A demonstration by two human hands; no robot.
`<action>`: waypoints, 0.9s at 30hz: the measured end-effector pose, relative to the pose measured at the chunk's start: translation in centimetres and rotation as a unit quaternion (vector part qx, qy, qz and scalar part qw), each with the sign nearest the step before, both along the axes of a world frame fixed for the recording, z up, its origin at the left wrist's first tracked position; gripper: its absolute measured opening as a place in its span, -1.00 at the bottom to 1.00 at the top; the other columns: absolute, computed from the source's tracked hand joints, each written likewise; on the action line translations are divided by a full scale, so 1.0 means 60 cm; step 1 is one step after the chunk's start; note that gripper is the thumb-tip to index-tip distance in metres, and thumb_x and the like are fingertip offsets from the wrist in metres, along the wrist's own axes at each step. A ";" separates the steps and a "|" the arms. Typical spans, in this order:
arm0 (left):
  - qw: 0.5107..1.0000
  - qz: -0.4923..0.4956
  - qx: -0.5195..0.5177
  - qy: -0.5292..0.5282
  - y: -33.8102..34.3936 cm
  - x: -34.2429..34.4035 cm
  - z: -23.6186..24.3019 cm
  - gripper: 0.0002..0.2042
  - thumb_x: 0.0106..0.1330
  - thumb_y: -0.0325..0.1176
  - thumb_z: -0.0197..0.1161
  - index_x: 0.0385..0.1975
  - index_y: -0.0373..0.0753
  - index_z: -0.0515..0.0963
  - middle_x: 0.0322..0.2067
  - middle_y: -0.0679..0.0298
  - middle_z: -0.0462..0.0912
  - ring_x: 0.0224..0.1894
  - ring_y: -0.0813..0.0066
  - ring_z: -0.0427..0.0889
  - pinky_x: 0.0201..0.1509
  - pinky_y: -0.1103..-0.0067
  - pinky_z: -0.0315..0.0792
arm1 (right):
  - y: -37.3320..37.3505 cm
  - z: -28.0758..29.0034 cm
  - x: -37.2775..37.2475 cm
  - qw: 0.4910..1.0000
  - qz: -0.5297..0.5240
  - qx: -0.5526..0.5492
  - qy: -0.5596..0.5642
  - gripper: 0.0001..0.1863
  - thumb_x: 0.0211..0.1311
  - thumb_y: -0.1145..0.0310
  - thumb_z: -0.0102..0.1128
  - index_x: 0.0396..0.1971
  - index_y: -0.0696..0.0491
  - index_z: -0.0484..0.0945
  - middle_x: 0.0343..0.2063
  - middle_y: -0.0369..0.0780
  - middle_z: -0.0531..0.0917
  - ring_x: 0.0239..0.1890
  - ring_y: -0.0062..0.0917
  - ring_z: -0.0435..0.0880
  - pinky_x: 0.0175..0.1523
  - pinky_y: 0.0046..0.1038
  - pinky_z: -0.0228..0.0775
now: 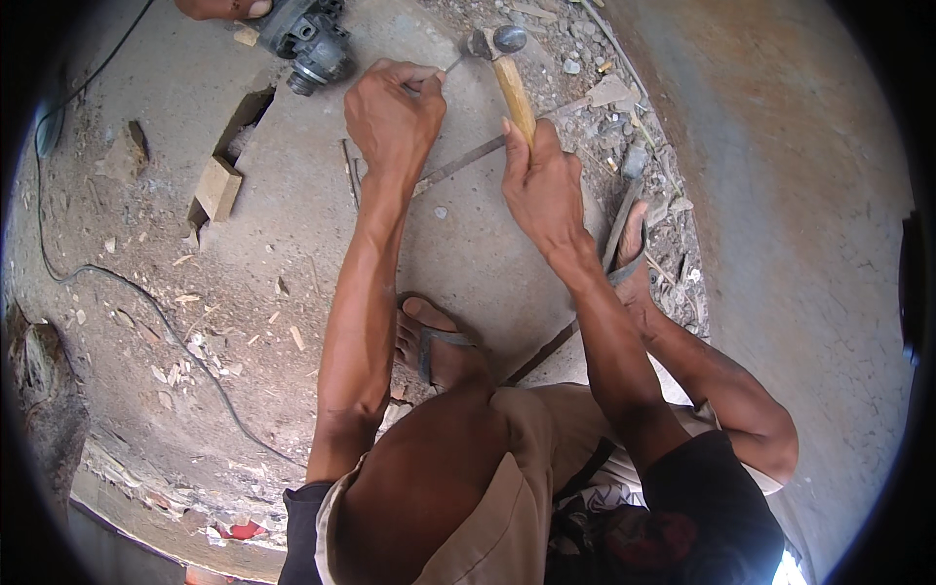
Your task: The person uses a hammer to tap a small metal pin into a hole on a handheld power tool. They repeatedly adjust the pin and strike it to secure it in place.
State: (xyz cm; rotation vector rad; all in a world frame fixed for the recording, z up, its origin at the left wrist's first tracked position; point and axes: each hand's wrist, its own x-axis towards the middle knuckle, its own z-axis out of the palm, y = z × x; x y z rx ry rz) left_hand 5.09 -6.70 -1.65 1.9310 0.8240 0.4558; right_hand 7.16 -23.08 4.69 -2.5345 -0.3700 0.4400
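My left hand (pixel 395 112) is closed in a pinch around a thin metal rod (pixel 454 64), whose far end points up and to the right. Most of the rod is hidden by the fingers. In my right hand (pixel 546 190) is a hammer, gripped by its wooden handle (pixel 514 93). The dark steel hammer head (pixel 495 41) is close to the rod's far end; whether they touch I cannot tell. Beneath both hands is a concrete slab (pixel 478 229). A long flat metal strip (pixel 463 166) lies across it, passing behind my right hand.
A grey power tool (pixel 307 44) lies at the far left beside another person's hand or foot (pixel 219 8). A wooden block (pixel 218 187) sits by a slot in the slab. A black cable (pixel 146 285) runs along the left. Rubble (pixel 614 117) borders the wall (pixel 780 195) on the right.
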 end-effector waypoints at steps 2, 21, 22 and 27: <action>1.000 0.002 -0.007 -0.005 -0.001 0.001 0.002 -0.93 0.09 -0.41 0.44 -0.45 -0.20 0.81 -0.46 0.14 0.72 -0.41 0.12 0.71 -0.28 0.38 0.51 | -0.003 -0.005 -0.001 1.000 0.005 -0.005 -0.002 -0.66 0.53 0.24 0.10 -0.33 0.24 0.43 -0.73 0.17 0.52 -0.62 0.17 0.62 -0.55 0.01 0.38; 1.000 0.006 -0.005 0.016 0.000 -0.001 0.003 -0.92 0.08 -0.41 0.44 -0.46 -0.22 0.81 -0.46 0.12 0.74 -0.42 0.10 0.72 -0.26 0.38 0.53 | 0.003 0.023 0.008 0.996 0.018 0.039 -0.073 -0.70 0.51 0.31 0.14 -0.33 0.25 0.39 -0.79 0.08 0.50 -0.68 0.01 0.65 -0.63 -0.16 0.36; 1.000 0.005 -0.004 0.021 0.003 0.001 0.006 -0.92 0.08 -0.41 0.44 -0.46 -0.22 0.81 -0.46 0.12 0.74 -0.42 0.11 0.72 -0.26 0.38 0.54 | 0.010 0.038 0.005 0.994 0.001 0.068 -0.086 -0.70 0.51 0.31 0.14 -0.33 0.25 0.39 -0.79 0.08 0.50 -0.69 0.01 0.65 -0.63 -0.16 0.36; 1.000 0.005 -0.021 0.015 0.000 0.006 0.013 -0.92 0.08 -0.41 0.43 -0.47 -0.23 0.81 -0.46 0.12 0.73 -0.42 0.10 0.72 -0.26 0.37 0.53 | -0.003 0.003 -0.003 0.991 0.005 0.062 -0.118 -0.70 0.52 0.31 0.12 -0.33 0.26 0.39 -0.78 0.07 0.50 -0.70 -0.01 0.65 -0.65 -0.17 0.34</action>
